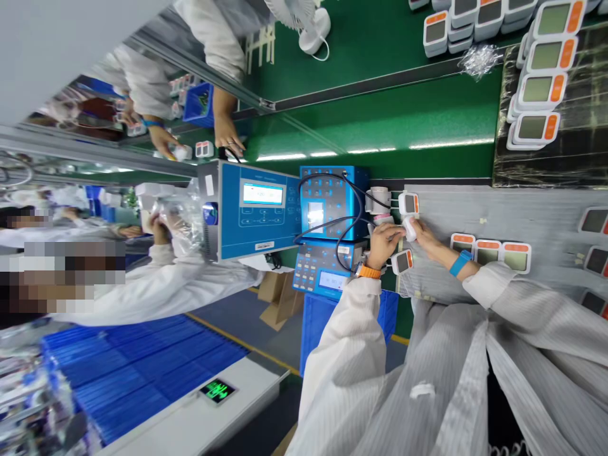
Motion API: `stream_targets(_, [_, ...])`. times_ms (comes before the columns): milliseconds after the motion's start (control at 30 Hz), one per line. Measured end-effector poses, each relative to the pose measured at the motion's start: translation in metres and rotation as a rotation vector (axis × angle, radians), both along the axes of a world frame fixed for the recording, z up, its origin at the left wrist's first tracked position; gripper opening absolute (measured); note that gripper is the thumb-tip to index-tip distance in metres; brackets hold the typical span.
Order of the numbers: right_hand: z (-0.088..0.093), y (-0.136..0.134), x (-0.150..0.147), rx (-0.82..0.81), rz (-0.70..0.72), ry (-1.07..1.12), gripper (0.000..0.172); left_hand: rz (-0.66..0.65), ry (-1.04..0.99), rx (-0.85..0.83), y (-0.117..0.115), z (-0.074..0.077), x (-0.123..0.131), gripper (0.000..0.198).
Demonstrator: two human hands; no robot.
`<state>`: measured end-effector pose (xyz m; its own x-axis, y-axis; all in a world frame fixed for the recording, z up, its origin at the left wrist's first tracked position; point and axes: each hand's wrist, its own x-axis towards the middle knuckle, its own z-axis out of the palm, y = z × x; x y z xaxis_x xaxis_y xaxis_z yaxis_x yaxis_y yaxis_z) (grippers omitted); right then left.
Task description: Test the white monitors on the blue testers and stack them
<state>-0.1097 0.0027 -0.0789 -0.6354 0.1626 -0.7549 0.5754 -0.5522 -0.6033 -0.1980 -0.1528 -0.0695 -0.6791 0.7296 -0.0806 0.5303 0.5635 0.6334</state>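
Observation:
My right hand (pixel 426 239), with a blue wristband, grips a small white device (pixel 409 228) seen edge-on. Just left of it, my left hand (pixel 384 244), wearing an orange-strapped watch, has its fingers pinched together by the device's end. What those fingers hold, if anything, is too small to make out. Above my hands a white device with an orange strip (pixel 409 204) stands by a white cylindrical fixture (pixel 379 200). A similar display device (pixel 403 261) sits below my left hand. Several more display devices (pixel 488 252) lie in a row right of my right wrist.
Blue test instruments (pixel 260 212) with black cables (pixel 357 190) stand to the left. Display devices are stacked on a black wrapped surface (pixel 582 95) at upper right. A blue bin (pixel 316 323) is below the instruments. A co-worker's hand (pixel 228 134) rests across the bench.

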Motion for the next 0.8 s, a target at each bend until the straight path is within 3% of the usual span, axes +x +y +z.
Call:
stream_targets(500, [-0.0029, -0.0067, -0.0036, 0.070, -0.039, 0.013, 0.047, 0.071, 0.019, -0.033, 0.0022, -0.0014, 0.0080, 0.014])
stream_targets(800, [0.0042, -0.0068, -0.0072, -0.015, -0.013, -0.052, 0.038, 0.031, -0.001, -0.030, -0.0028, -0.0039, 0.0014, 0.016])
